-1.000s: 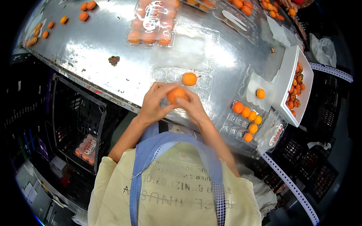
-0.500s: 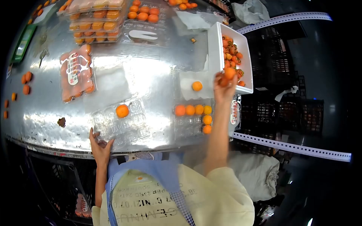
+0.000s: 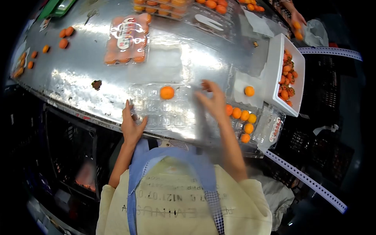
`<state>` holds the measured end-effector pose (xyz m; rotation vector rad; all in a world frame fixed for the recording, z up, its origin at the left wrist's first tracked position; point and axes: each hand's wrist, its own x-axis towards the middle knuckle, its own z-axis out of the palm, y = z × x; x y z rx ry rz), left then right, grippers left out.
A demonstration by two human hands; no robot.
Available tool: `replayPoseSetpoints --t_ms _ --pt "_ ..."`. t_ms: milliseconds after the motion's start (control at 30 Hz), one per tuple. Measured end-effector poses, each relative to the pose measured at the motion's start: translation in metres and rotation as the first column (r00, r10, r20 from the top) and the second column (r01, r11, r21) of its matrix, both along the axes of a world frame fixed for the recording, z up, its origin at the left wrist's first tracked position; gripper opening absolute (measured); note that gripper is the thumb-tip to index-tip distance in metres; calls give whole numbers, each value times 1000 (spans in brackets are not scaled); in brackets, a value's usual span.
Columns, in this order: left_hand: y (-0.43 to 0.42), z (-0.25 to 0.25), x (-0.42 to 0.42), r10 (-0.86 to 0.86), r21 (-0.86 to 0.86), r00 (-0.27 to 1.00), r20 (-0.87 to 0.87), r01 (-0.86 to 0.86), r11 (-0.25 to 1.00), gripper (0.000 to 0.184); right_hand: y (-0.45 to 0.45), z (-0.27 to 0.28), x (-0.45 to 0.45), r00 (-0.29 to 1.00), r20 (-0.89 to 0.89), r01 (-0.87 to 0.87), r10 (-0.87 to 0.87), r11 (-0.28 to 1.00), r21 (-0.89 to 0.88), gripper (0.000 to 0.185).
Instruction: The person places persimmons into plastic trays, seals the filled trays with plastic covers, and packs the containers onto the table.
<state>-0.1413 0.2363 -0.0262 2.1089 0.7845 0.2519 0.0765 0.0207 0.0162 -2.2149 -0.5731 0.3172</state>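
A clear plastic tray (image 3: pixel 166 120) with moulded cups lies before me, one orange fruit (image 3: pixel 167 92) in its back row. My left hand (image 3: pixel 132 124) grips the tray's near left corner between thumb and fingers. To the right of the tray my right hand (image 3: pixel 211 101) hovers, slightly blurred, its thumb and fingers apart with no fruit visible between them. Beyond that hand, a second clear tray (image 3: pixel 237 124) holds several orange fruits, partly hidden by my right forearm. A single orange fruit (image 3: pixel 249 91) rests on white paper behind it.
A white foam box (image 3: pixel 270 84) of persimmons (image 3: pixel 287 78) stands at the right. A closed fruit pack (image 3: pixel 127 41) lies at the back left, with stacked packs (image 3: pixel 160 8) beyond. Another person's hand (image 3: pixel 298 18) holds orange fruits at the upper right. Loose fruits (image 3: pixel 63 43) dot the left side.
My right hand has moved left from the foam box towards the tray; the fruit it held is no longer visible in it. My left hand stays at the tray corner. The view has shifted.
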Motion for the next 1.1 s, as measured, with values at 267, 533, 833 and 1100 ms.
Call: replayPoseSetpoints --t_ms 267,533,833,1100 --pt "2 -2 -1 -17 -9 1000 3 17 1000 90 78 -18 -37 885 208 -348 417 888 -301 53" --pt "3 -5 -2 -10 -36 1000 8 11 999 92 64 -20 -35 953 -243 -126 180 967 220 52" --pt "2 -3 0 -12 -15 1000 26 12 1000 91 31 18 -48 456 -726 385 515 621 683 58" --pt "3 -2 0 -10 -28 1000 16 10 1000 91 32 27 -57 261 -843 646 470 564 515 53"
